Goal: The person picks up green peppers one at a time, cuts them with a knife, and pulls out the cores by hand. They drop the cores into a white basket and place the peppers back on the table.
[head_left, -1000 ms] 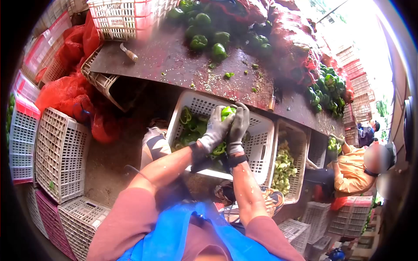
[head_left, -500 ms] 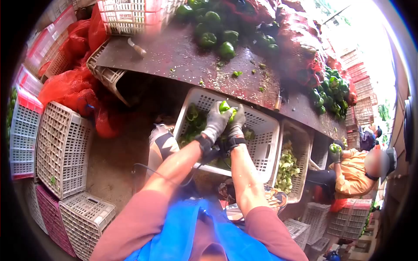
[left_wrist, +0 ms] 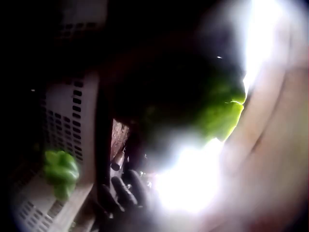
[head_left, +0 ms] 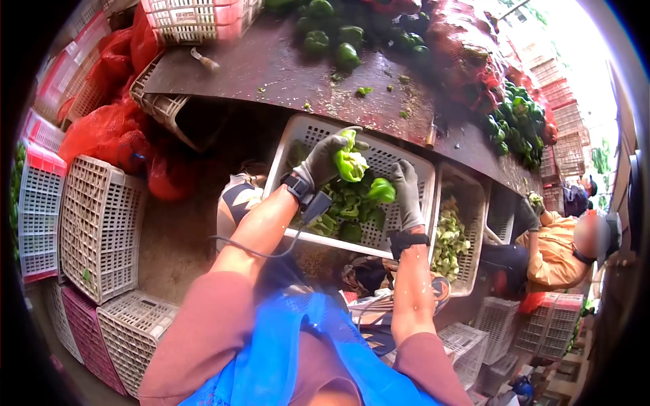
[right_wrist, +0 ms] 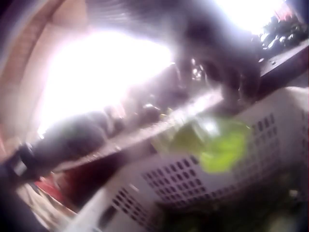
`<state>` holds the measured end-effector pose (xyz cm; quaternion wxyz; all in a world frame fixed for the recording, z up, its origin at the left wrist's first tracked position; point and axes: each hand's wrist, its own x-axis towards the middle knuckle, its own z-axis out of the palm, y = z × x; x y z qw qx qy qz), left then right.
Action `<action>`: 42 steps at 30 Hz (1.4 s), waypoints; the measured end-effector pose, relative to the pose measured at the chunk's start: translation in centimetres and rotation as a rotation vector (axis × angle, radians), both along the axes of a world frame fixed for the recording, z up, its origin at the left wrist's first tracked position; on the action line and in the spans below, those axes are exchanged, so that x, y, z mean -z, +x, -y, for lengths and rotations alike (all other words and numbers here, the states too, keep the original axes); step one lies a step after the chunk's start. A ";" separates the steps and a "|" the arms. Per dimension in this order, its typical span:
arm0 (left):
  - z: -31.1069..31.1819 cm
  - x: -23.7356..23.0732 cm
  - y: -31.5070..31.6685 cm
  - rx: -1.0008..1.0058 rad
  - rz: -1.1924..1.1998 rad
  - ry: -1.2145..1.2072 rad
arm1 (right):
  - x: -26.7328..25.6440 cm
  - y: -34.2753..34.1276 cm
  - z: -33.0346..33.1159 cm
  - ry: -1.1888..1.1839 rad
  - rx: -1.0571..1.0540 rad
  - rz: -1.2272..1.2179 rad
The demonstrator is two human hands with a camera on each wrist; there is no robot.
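In the head view my gloved left hand (head_left: 321,162) holds a green bell pepper piece (head_left: 351,164), its pale inside showing, above the white crate (head_left: 425,210). My gloved right hand (head_left: 406,193) is at the crate's right part, with fingers extended. Another green pepper piece (head_left: 382,191) appears just left of it, apart from the fingers in the left wrist view, where the piece (left_wrist: 61,174) shows against the crate wall. The right wrist view blurs this piece (right_wrist: 222,150) below the fingers. More cut peppers (head_left: 342,210) lie in the crate.
Behind the crate stands a dark table (head_left: 284,74) with whole green peppers (head_left: 349,56) and a knife (head_left: 205,59). A second crate (head_left: 477,250) of pale pepper cores adjoins on the right. Another person (head_left: 558,254) sits farther right. Stacked crates (head_left: 101,227) and red net bags (head_left: 108,145) stand left.
My hands, together around a green pepper before, have moved apart. The left keeps one piece and is raised slightly; the right has moved right, and a separate piece shows beside it.
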<state>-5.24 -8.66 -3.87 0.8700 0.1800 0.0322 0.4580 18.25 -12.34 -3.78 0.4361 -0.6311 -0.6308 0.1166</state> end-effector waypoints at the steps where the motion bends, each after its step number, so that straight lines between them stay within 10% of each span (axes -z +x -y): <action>1: 0.2 -0.1 0.4 0.012 -0.044 0.071 | -2.4 -0.5 1.8 -0.384 -0.030 -0.288; 4: 1.3 -1.8 1.5 -0.020 -0.435 0.321 | -8.0 -6.2 4.5 -0.878 -0.185 -0.779; 8: 2.4 -3.8 1.4 -0.079 -0.524 0.406 | -9.1 -8.2 5.8 -0.686 -0.197 -0.903; 14: 1.9 -3.8 0.6 0.047 -0.801 0.488 | -5.6 -6.0 4.9 -0.434 -0.271 -0.374; 17: 2.6 -2.2 2.6 -0.255 -0.895 0.372 | -4.6 -6.9 4.7 -0.252 -0.125 -0.053; 22: 3.2 -1.8 3.4 -0.493 -1.062 0.358 | -7.5 -10.9 7.0 -0.287 -0.041 -0.606; 24: 3.5 -2.4 3.1 -0.369 -0.784 -0.060 | -4.8 -10.1 6.9 0.105 0.035 -0.019; 26: 3.7 -3.0 2.9 -0.389 -0.754 -0.130 | -3.9 -10.8 7.2 0.163 0.073 -0.012; 30: 4.1 -3.1 3.6 -0.549 -0.925 0.001 | -4.0 -11.6 6.2 -0.101 0.415 -0.683; 34: 3.4 -2.1 3.1 -0.376 -1.382 0.248 | -3.3 -8.7 5.3 -0.197 0.003 -1.102; 36: 3.0 0.6 3.5 -1.139 -1.965 0.948 | -8.3 -9.3 6.0 -0.337 -0.014 -0.972; 37: 2.4 0.9 3.3 -1.140 -1.966 0.948 | -6.6 -7.7 5.2 -0.351 -0.077 -0.929; 40: 2.3 -3.3 1.0 0.059 -0.998 0.462 | -7.3 -7.0 4.7 -0.426 -0.279 -1.027; 42: 3.3 -5.3 0.4 0.108 -0.868 0.405 | -7.5 -6.4 4.4 -0.448 -0.289 -1.011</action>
